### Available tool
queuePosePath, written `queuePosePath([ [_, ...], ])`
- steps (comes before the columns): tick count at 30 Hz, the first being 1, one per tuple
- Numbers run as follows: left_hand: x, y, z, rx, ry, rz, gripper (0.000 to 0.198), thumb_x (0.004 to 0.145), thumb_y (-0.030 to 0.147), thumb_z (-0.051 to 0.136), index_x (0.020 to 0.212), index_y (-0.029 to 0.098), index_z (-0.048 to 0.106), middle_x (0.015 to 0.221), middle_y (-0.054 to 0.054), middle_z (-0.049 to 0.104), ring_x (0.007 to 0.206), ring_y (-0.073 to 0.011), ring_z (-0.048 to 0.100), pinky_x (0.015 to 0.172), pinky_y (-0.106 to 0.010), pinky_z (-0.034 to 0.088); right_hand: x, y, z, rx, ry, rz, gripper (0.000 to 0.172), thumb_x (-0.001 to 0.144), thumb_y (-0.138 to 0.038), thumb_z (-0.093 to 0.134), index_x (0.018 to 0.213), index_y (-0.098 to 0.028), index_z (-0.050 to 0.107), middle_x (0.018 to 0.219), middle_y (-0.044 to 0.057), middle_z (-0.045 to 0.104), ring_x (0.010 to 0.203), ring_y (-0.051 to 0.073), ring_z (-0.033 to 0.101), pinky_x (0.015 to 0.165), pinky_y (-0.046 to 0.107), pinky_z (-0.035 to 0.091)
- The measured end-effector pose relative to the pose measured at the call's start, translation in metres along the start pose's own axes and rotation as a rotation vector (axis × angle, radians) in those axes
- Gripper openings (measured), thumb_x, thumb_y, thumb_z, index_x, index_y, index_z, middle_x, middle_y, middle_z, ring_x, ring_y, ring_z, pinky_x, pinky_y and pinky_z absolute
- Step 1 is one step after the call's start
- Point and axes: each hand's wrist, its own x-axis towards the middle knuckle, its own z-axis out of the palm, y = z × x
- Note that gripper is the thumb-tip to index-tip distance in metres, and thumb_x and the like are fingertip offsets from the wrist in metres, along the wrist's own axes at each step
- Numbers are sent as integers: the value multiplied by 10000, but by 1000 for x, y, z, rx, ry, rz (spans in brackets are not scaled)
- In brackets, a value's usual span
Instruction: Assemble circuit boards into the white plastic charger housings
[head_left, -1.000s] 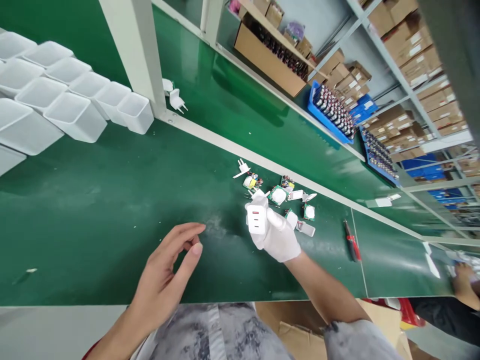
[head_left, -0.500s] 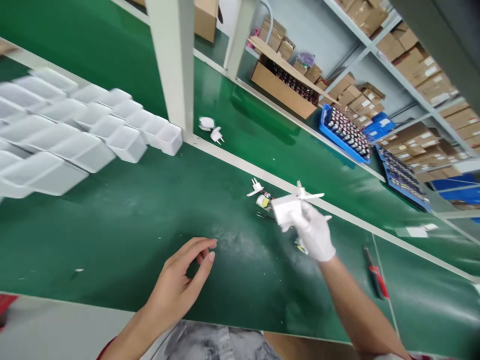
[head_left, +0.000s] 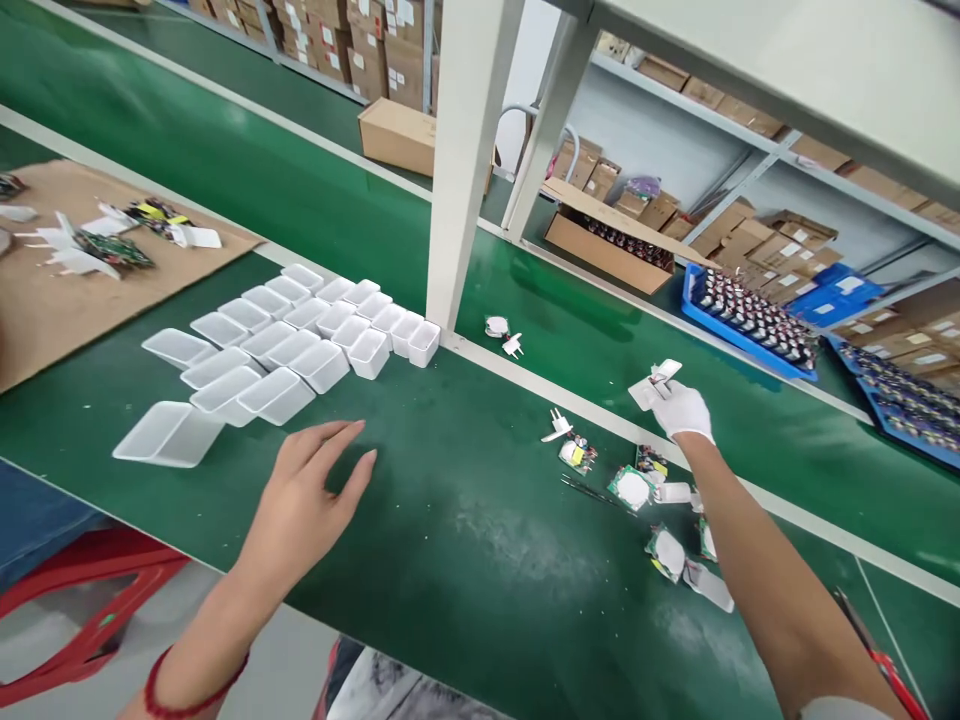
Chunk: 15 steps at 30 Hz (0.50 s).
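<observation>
While the bare left hand hovers, fingers spread and empty, near the front edge of the green belt beside white plastic tubs, the white-gloved right hand pinches a small white plastic charger shell above the far edge. It seems mid-carry; release needs only a loosened pinch.

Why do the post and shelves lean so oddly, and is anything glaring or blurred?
Head view: a wide lens tilts the white post and shelves. Head view: soft, even light, faint shadow under the left hand, dull sheen on the green belt. Head view: the white charger piece in the gloved right hand is washed out, its detail lost.
</observation>
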Motion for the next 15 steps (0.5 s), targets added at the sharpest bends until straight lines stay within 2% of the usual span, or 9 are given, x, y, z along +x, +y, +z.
queuePosePath([
  [2, 25, 1, 9, 46, -27, 82, 345, 951, 391, 480, 1231, 222, 589, 1212, -140, 594, 1105, -322, 562, 909, -463, 511, -9, -5, -10, -38, 93, 41, 562, 821, -438, 588, 1210, -34, 615, 1153, 303, 603, 962, 379, 628, 763, 456, 478],
  [3, 38, 2, 15, 74, -43, 107, 354, 955, 381, 465, 1241, 212, 590, 1252, -152, 570, 1130, -336, 547, 937, -485, 493, -15, -11, -15, -52, 138, 16, 591, 839, -448, 569, 1267, -40, 574, 1194, 309, 580, 999, 391, 612, 780, 472, 473],
  [5, 65, 6, 31, 121, -61, 133, 372, 954, 351, 448, 1255, 185, 592, 1302, -179, 532, 1177, -369, 509, 974, -524, 457, -27, -28, -23, -64, 189, -101, 567, 877, -442, 530, 1337, -110, 526, 1181, 243, 616, 1043, 367, 593, 819, 461, 468],
  [8, 98, 12, 54, 157, -46, 108, 370, 936, 285, 451, 1246, 142, 593, 1314, -221, 506, 1201, -418, 465, 964, -599, 417, -44, -68, -24, -41, 135, -338, 575, 899, -467, 521, 1396, -182, 477, 1052, 132, 701, 1013, 307, 605, 856, 414, 472],
  [11, 119, 15, 67, 162, -18, 89, 316, 928, 239, 431, 1129, 113, 640, 1282, -257, 499, 1186, -444, 454, 915, -638, 413, -54, -115, -14, -39, 37, -561, 658, 915, -474, 505, 1469, -140, 386, 1138, 137, 691, 1071, 293, 593, 977, 425, 421],
  [13, 125, 17, 68, 169, -10, 91, 301, 934, 225, 403, 1014, 98, 664, 1264, -276, 496, 1172, -451, 456, 894, -644, 419, -55, -146, -4, -71, -1, -632, 676, 920, -476, 498, 1481, -123, 371, 1244, 158, 648, 1179, 289, 551, 1098, 437, 310],
  [15, 125, 21, 65, 172, -12, 108, 288, 935, 216, 400, 932, 104, 665, 1276, -274, 491, 1186, -450, 450, 899, -643, 424, -51, -171, 7, -96, -22, -628, 679, 921, -494, 492, 1470, -107, 392, 1294, 183, 616, 1265, 293, 498, 1153, 451, 208],
])
